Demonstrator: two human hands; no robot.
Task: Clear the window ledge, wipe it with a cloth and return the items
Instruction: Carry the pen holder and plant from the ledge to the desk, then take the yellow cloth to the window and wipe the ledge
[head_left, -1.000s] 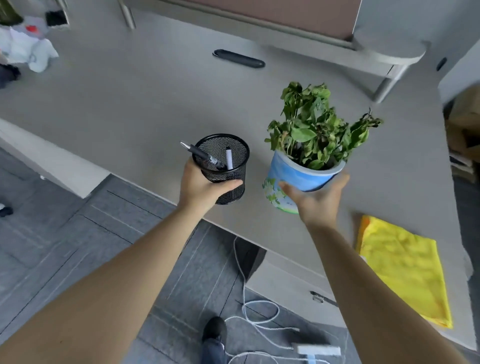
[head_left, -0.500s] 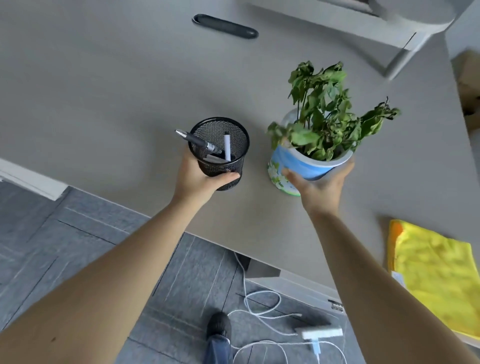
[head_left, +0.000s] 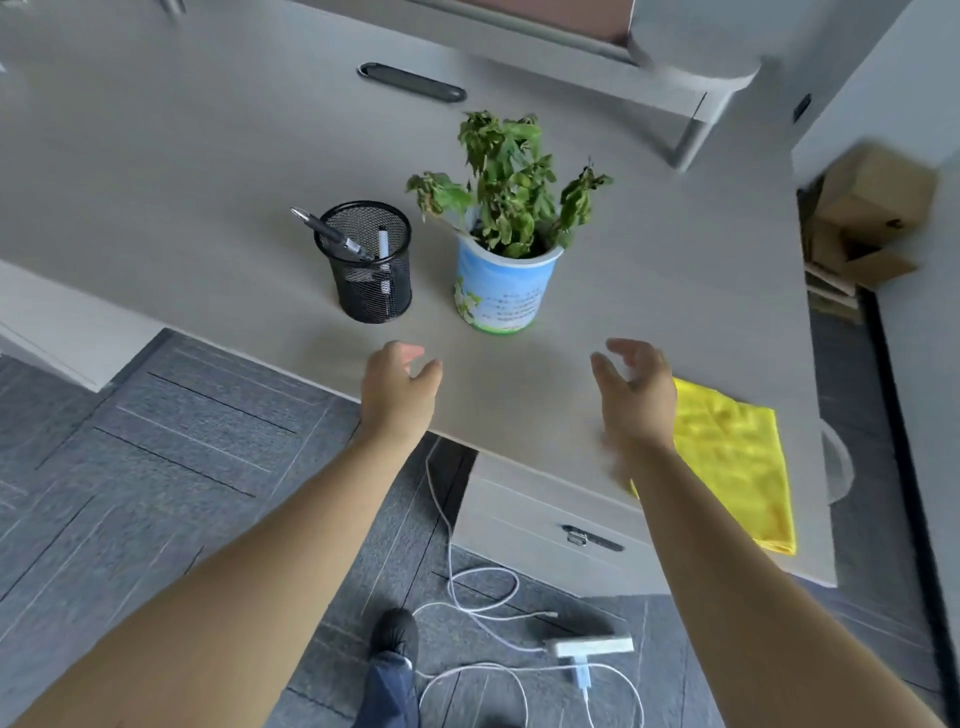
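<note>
Head view: right hand (head_left: 635, 391) motion-blurred, partly covering the yellow cloth (head_left: 737, 462) at the tabletop (head_left: 208, 171) near edge; left hand (head_left: 400, 389) beside it; both hands empty, fingers loosely spread. Mesh pen cup (head_left: 371, 270) with pens and potted plant (head_left: 501, 280) stand upright, just apart, beyond the hands; pot's printed text too small to read; cables (head_left: 467, 592) on floor below.
</note>
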